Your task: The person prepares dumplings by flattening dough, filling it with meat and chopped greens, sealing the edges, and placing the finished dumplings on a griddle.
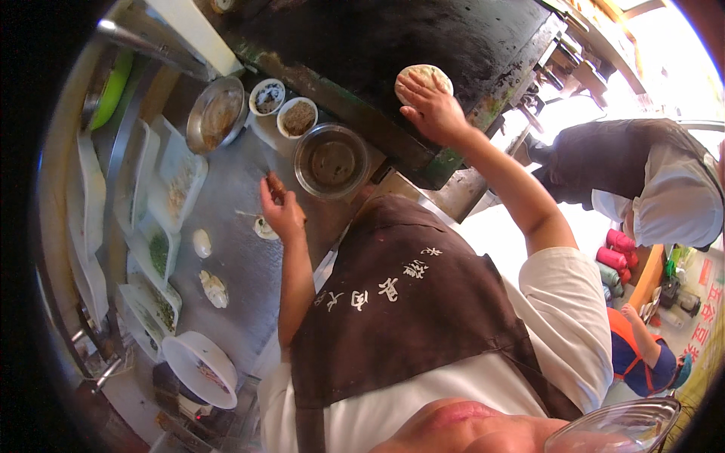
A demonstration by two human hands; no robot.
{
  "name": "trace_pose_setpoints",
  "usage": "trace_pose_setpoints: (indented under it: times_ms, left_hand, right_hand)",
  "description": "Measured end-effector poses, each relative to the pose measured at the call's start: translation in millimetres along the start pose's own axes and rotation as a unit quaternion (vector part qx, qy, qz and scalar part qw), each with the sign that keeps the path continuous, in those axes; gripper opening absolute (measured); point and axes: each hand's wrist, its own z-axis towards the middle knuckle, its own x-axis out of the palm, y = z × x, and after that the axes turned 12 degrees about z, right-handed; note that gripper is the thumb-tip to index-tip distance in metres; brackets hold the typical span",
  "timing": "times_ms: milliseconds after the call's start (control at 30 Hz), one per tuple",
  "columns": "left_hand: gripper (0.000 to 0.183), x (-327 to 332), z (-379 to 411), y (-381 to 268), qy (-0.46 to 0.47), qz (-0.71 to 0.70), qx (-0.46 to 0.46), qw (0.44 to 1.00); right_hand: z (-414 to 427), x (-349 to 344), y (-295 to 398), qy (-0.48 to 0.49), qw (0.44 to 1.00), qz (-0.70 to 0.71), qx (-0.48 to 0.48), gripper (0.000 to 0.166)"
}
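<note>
My right hand (433,110) lies flat, fingers spread, on a round pale dough disc (443,75) near the front of a dark griddle (340,34). My left hand (284,212) hovers over a steel worktop (243,257) with its fingers partly bent. Brown colouring shows at its fingers; whether it grips something is unclear. Just below that hand, partly covered by it, is a small dough piece (264,229) with dark filling. Two more pieces of dough, one smooth (202,243) and one folded (214,289), rest farther left on the worktop.
Beside the griddle stand a clear round bowl (331,161), a cup of brown powder (298,118), a second white cup (267,97) and a steel bowl (216,116). Ingredient trays (170,187) line the left. A white basin (199,371) is nearer. Two people (617,158) are at right.
</note>
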Motion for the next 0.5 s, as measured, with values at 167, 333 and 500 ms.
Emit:
trace_pose_setpoints:
  times_ms: [167, 333, 500]
  left_hand:
    - [0.042, 87, -12, -111, 0.303, -0.037, 0.325, 0.895]
    - [0.041, 220, 35, -152, 0.278, 0.187, 0.524, 0.783]
    - [0.04, 239, 55, -178, 0.343, 0.099, 0.455, 0.816]
  right_hand:
    - [-46, 35, 72, -0.123, 0.677, 0.692, 0.217, 0.044]
    - [-87, -18, 58, -0.282, 0.528, 0.723, 0.344, 0.02]
    - [-151, -59, 63, -0.163, 0.553, 0.691, 0.437, 0.019]
